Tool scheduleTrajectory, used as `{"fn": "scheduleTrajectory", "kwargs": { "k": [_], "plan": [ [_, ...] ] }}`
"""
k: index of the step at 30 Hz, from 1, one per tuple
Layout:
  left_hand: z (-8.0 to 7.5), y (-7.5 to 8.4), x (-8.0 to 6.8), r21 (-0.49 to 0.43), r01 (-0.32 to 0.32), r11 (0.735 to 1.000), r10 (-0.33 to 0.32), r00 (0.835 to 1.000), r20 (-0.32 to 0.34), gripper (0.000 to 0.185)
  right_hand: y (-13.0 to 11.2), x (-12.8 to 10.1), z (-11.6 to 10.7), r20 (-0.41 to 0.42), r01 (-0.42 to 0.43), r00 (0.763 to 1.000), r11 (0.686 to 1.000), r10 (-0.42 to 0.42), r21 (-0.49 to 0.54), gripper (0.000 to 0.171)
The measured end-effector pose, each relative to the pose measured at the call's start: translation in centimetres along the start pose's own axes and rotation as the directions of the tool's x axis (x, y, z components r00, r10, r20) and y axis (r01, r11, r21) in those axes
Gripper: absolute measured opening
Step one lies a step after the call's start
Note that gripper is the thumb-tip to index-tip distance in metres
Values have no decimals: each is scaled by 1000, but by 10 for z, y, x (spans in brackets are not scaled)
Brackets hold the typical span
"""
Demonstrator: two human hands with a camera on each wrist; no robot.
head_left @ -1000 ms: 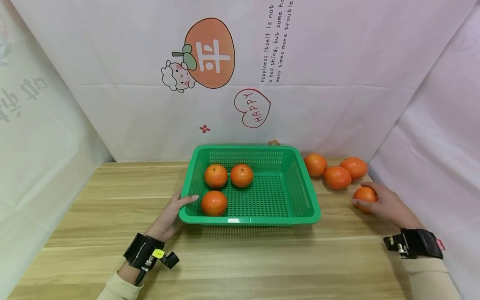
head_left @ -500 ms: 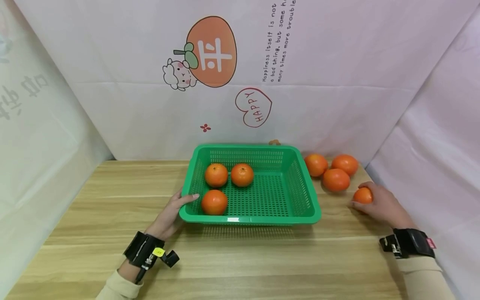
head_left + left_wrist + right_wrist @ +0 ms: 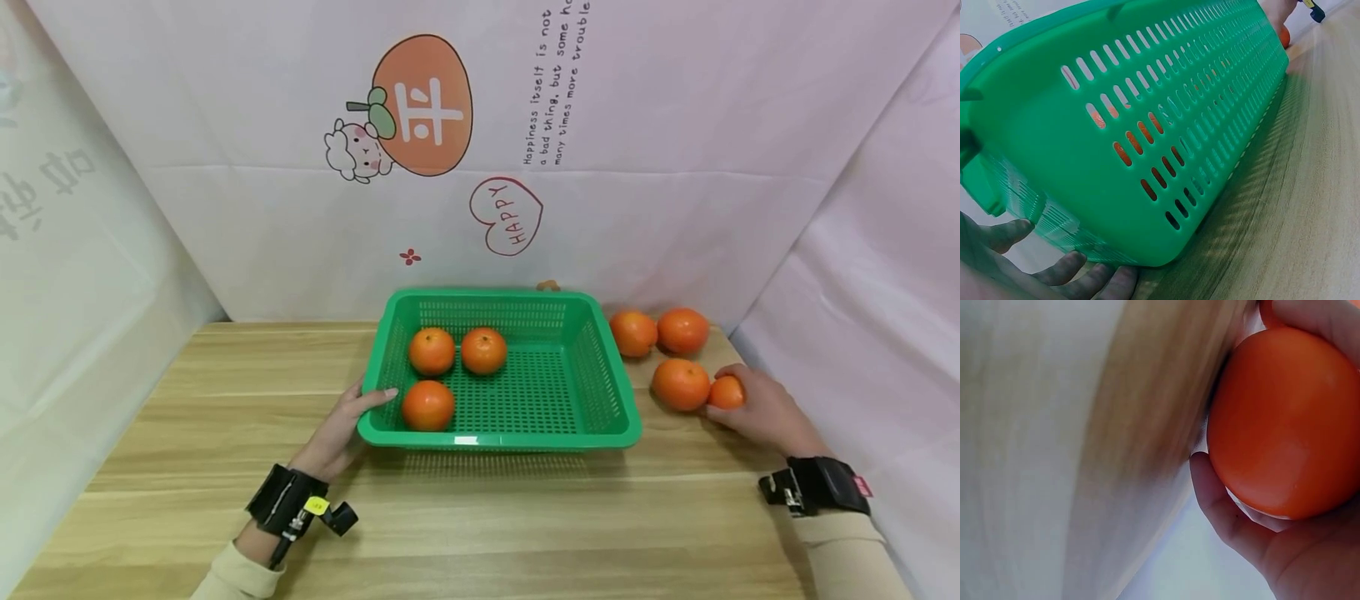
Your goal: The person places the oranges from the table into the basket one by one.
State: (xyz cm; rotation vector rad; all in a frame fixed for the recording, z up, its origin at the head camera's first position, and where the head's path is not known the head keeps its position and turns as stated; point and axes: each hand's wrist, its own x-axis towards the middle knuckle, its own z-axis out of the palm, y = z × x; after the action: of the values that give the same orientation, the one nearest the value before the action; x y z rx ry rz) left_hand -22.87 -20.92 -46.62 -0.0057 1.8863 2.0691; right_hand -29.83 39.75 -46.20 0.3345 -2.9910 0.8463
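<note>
A green plastic basket [image 3: 600, 375] stands mid-table with three oranges inside: two side by side [image 3: 432, 351] [image 3: 483, 350] and one nearer the front [image 3: 428, 405]. My left hand [image 3: 347, 421] holds the basket's front-left corner, thumb over the rim; the left wrist view shows its fingers [image 3: 1063, 269] under that corner of the basket [image 3: 1147, 106]. On the table right of the basket, my right hand [image 3: 752, 406] grips an orange [image 3: 726, 392]. The right wrist view shows that orange [image 3: 1285, 425] cupped in the palm and fingers [image 3: 1219, 506].
A loose orange [image 3: 680, 384] lies against the held one. Two more oranges [image 3: 633, 332] [image 3: 682, 330] sit by the back wall. White cloth walls close the table at back, left and right. Bare wooden tabletop [image 3: 480, 525] stretches in front.
One loose orange has rolled forward from the group and lies against the held orange. Another has shifted left beside the far one. My left hand has stayed on the basket.
</note>
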Motion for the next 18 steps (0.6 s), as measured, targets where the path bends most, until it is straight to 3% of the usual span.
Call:
{"fn": "scheduleTrajectory", "kwargs": {
  "k": [3, 5, 6, 9, 13, 15, 18],
  "plan": [
    [1, 1, 0, 0, 0, 1000, 0, 1000, -3, 75, 2, -1, -1, -6, 25, 1000, 999, -25, -38, 57],
    [2, 2, -1, 2, 0, 1000, 0, 1000, -6, 75, 11, 0, -2, -45, 34, 998, 985, -43, -171, 58],
    [2, 2, -1, 2, -1, 1000, 1, 1000, -7, 75, 11, 0, -2, -51, 34, 998, 985, -43, -170, 58],
    [3, 3, -1, 6, -3, 1000, 3, 1000, -5, 75, 7, 2, 1, -8, 27, 1000, 1000, -27, -5, 56],
    [2, 2, -1, 8, -4, 1000, 4, 1000, -3, 75, 2, 4, 3, 18, -5, 1000, 990, 2, 141, 48],
    [2, 2, -1, 6, -4, 1000, 4, 1000, -3, 74, 2, 3, 3, -18, -10, 1000, 998, 11, 60, 31],
    [1, 0, 0, 3, -1, 1000, 2, 1000, -5, 74, 6, 2, 2, -6, -7, 1000, 1000, 6, -13, 31]
  ]
}}
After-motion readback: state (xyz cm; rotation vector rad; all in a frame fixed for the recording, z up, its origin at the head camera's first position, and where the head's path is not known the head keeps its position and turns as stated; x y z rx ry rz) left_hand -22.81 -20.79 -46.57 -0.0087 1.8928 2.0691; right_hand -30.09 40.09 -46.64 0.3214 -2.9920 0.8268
